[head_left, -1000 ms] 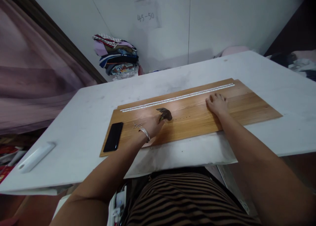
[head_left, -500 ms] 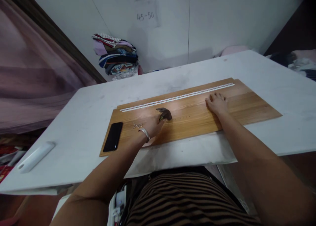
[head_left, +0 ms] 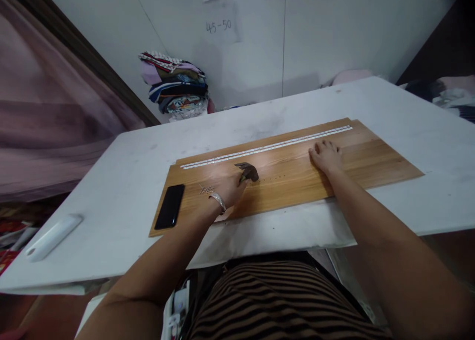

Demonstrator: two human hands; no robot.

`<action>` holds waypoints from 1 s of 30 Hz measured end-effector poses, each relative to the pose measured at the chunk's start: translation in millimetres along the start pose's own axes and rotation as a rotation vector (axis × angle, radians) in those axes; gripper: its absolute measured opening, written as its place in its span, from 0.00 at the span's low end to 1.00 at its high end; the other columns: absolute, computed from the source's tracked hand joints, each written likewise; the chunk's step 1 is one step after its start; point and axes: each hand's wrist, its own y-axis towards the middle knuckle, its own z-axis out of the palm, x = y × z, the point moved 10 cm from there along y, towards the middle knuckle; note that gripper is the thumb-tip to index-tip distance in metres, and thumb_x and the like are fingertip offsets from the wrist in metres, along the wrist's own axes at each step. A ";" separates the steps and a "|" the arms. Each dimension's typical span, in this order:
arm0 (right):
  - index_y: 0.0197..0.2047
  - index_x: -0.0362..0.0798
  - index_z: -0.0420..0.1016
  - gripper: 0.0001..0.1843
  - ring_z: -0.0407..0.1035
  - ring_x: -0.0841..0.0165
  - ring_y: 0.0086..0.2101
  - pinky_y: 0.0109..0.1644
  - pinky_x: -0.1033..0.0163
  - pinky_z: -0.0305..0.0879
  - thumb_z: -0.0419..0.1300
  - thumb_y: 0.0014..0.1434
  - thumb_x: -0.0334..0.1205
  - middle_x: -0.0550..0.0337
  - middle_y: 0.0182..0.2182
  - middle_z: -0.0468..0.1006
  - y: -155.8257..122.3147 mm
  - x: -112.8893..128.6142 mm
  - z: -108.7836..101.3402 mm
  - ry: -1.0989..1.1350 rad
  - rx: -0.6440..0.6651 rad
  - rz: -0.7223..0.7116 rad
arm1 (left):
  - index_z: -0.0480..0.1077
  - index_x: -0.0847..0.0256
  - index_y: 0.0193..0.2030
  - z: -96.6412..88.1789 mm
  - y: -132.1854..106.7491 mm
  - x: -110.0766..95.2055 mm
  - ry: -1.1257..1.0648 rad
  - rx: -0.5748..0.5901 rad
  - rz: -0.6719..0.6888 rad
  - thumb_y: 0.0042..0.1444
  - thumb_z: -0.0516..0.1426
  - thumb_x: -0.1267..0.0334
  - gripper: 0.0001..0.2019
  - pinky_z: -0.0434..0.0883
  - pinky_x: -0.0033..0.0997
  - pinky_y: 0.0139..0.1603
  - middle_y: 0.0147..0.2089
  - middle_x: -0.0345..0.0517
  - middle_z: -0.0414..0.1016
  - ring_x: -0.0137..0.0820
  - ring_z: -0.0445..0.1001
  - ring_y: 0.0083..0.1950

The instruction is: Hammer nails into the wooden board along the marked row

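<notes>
A claw hammer (head_left: 249, 171) with a dark head is gripped close to its head by my left hand (head_left: 230, 189), which wears a silver bracelet. The hammer head is low over the wooden board (head_left: 297, 191), at the left end of a row of small dark dots (head_left: 276, 177); I cannot tell if it touches. Several loose nails (head_left: 207, 189) lie on the board just left of this hand. My right hand (head_left: 327, 156) rests on the board farther right, fingers apart, holding nothing. Most of the hammer's handle is hidden by my left hand.
Two thin white measuring strips (head_left: 267, 147) run along the board's far side. A black phone (head_left: 169, 206) lies on its left end. On the white table (head_left: 118, 181) is a white elongated object (head_left: 55, 236); folded clothes (head_left: 178, 85) are stacked by the wall.
Almost nothing differs. Both hands, the hammer and the board keep their places, and the whole view has shifted very slightly.
</notes>
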 end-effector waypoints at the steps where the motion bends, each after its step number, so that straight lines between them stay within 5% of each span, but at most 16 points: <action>1: 0.58 0.45 0.76 0.29 0.58 0.48 0.64 0.65 0.41 0.52 0.43 0.70 0.51 0.39 0.63 0.71 -0.2 0.1 0.0 -0.001 0.005 0.002 | 0.73 0.61 0.42 -1.2 -0.3 -0.1 0.000 -0.004 0.000 0.68 0.51 0.58 0.12 0.70 0.34 0.39 0.34 0.48 0.80 0.38 0.79 0.36; 30: 0.59 0.45 0.76 0.29 0.58 0.48 0.63 0.65 0.41 0.53 0.43 0.71 0.51 0.39 0.63 0.71 0.1 -0.5 0.5 -0.014 0.003 0.005 | 0.73 0.61 0.47 0.9 -1.7 1.1 -0.028 -0.010 -0.010 0.67 0.51 0.59 0.12 0.70 0.35 0.39 0.32 0.46 0.79 0.38 0.79 0.35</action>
